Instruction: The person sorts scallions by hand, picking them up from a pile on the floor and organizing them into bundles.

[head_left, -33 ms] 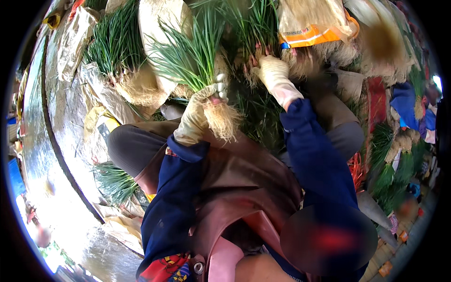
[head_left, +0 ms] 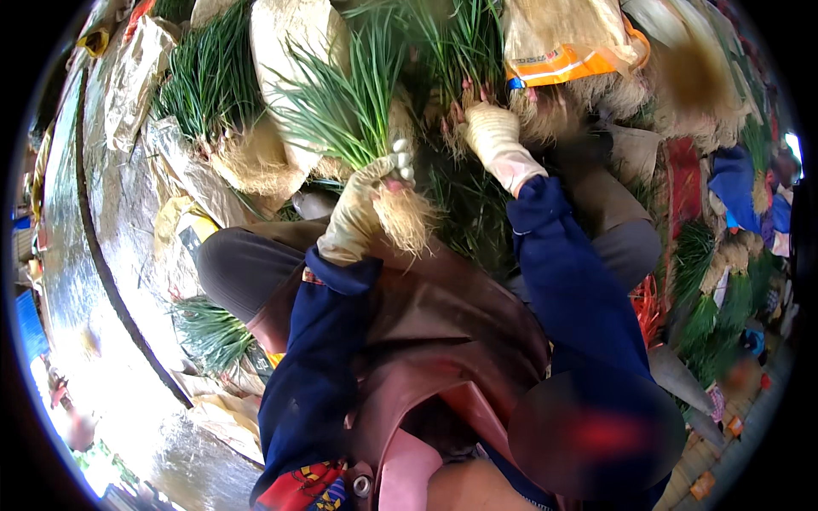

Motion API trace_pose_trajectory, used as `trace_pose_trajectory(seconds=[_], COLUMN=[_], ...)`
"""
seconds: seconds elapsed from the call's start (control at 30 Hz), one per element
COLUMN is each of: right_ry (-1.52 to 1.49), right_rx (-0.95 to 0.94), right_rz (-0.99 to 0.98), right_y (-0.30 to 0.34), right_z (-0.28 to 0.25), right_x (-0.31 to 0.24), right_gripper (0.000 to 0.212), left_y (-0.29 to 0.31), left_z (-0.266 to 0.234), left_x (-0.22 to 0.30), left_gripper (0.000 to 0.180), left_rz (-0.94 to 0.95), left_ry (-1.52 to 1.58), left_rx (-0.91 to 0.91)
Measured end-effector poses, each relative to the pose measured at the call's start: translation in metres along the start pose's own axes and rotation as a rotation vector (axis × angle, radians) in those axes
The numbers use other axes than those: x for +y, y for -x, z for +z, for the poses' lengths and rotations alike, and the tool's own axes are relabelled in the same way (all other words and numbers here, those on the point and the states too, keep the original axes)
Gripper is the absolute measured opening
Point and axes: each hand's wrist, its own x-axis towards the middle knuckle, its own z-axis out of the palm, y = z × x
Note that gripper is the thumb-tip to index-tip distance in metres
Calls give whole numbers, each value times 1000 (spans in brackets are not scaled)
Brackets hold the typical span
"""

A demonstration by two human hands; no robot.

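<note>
A bunch of spring onions (head_left: 362, 119) with pinkish bulbs stands upright in my gloved left hand (head_left: 362, 200), its fingers wrapped round the stems just above the bulbs. Pale stringy roots (head_left: 405, 217) hang below that grip, and the green leaves fan up and to the left. My gloved right hand (head_left: 494, 140) reaches forward to another heap of spring onions (head_left: 464, 60), up against their bulbs and roots. Its fingers point away and are hidden behind the glove, so whether they grip a stem is unclear.
Further left lies a big bundle of spring onions (head_left: 213, 77) on pale sacks (head_left: 136, 77). A sack with an orange band (head_left: 571, 64) covers more rooted bunches at the far right. A smaller bunch (head_left: 213, 332) rests beside my left knee. Loose green leaves (head_left: 469, 204) litter the ground between my legs.
My right hand has shifted very slightly to the left at the heap. The left hand and its bunch are nearly still.
</note>
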Motion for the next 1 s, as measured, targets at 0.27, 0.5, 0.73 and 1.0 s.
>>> trace_pose_trajectory(seconds=[0.27, 0.5, 0.73, 1.0], right_ry=[-14, -1931, -2242, -1079], right_rx=[254, -565, -659, 187], right_rz=[-581, 85, 49, -33], right_y=[113, 53, 40, 35], right_z=[-41, -37, -2, -25], right_x=[-57, -44, -58, -53], right_gripper=[24, 32, 24, 19], left_y=[-10, 6, 14, 11], left_z=[20, 40, 24, 28], left_x=[-15, -20, -13, -19], left_gripper=[26, 25, 19, 23], left_rz=[-36, -75, -55, -41], left_ry=[-273, -185, -67, -104], left_rx=[519, 356, 203, 327])
